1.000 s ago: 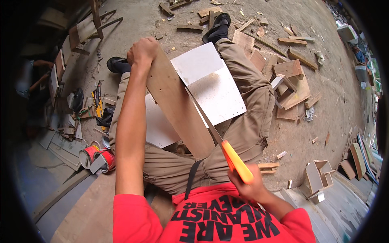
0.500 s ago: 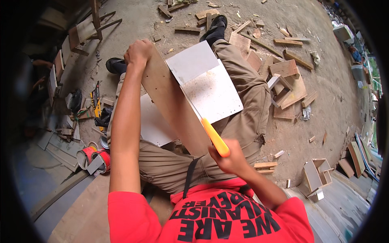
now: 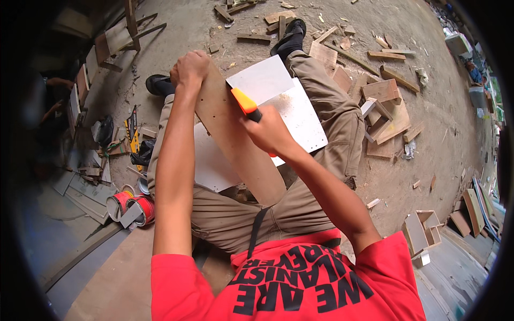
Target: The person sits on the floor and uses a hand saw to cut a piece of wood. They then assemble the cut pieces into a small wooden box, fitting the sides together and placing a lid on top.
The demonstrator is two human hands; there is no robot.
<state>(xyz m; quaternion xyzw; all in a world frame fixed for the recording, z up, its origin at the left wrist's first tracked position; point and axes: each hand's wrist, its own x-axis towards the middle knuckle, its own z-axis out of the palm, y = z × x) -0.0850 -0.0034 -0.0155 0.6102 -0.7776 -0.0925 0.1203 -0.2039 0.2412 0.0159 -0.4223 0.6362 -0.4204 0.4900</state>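
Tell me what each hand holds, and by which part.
Left hand: the wooden board, by its far end. Right hand: the handsaw, by its handle.

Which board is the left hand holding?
The long brown wooden board, its far end in the left hand; the flat white panels lie beneath.

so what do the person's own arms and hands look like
The left hand and right hand are ungloved, with no watch or bracelet showing. The short red sleeves of a T-shirt with bold black lettering leave both forearms bare.
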